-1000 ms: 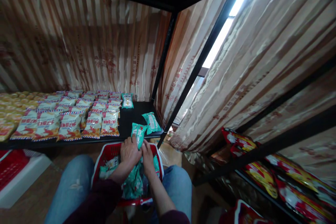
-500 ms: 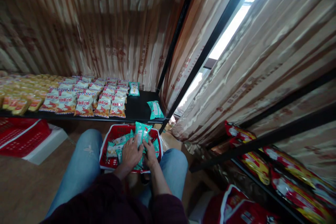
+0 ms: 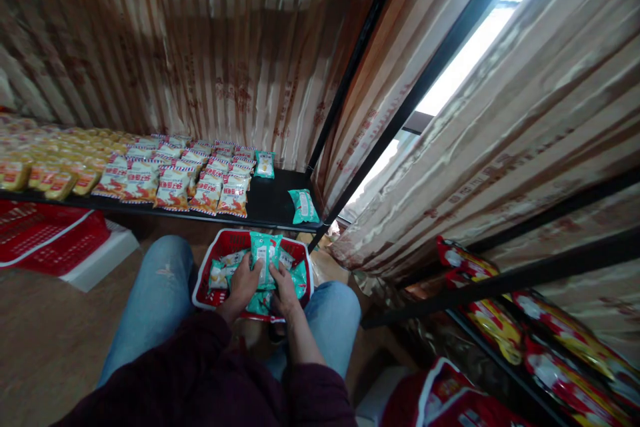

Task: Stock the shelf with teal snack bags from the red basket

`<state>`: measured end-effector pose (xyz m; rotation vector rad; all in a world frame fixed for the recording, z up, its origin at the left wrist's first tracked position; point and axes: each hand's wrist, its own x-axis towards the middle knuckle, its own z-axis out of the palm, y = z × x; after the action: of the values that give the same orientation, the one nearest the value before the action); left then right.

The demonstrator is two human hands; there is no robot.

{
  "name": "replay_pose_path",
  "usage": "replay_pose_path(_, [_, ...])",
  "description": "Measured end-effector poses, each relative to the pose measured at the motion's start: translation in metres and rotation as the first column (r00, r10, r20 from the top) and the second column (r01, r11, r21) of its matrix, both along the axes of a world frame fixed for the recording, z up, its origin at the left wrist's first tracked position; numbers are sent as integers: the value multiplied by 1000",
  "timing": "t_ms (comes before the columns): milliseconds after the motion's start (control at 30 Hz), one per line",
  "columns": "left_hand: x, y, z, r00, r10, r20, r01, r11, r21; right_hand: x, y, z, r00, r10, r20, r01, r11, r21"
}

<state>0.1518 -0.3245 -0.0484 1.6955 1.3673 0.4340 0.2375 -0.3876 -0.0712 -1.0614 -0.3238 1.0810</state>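
Note:
Between my knees is a red plastic basket (image 3: 200, 280) with a white rim, holding several teal snack bags (image 3: 260, 302). Over it, one teal snack bag (image 3: 266, 259) is held upright with its printed side towards me. My left hand (image 3: 245, 280) grips the bag's left side, thumb on its front. On the right side my right hand (image 3: 284, 287) grips the same bag, also with the thumb in front. The fingers behind the bag are partly hidden.
A black shelf (image 3: 275, 197) ahead carries white-and-orange snack bags (image 3: 173, 183), yellow packets (image 3: 60, 173) and two teal bags (image 3: 303, 205). Another red basket (image 3: 55, 233) stands at left. Right are a black metal bar (image 3: 480, 280), red-and-yellow bags (image 3: 565, 370) and a red container (image 3: 425, 393).
Both hands have taken hold of one teal bag by its sides and hold it up facing me; before, they were down among the bags. The view has shifted slightly.

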Motion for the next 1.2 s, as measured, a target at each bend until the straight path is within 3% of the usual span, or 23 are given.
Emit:
replay_pose_path(567, [-2,6,-6,991,117,68,-121,990,69,-1,0,2,999,26,-41,-24,999,47])
replay_pose_path(867, [-1,10,-15,985,147,93,-154,986,66,-1,0,1,1000,-8,-20,5,993,-120])
replay_pose_path(1100, [-3,15,-18,983,153,101,-161,984,71,-4,-1,4,998,68,-18,-68,998,11])
replay_pose_path(1200, [-3,14,-21,982,156,108,-166,983,81,-4,-1,1,998,57,-23,-56,998,5])
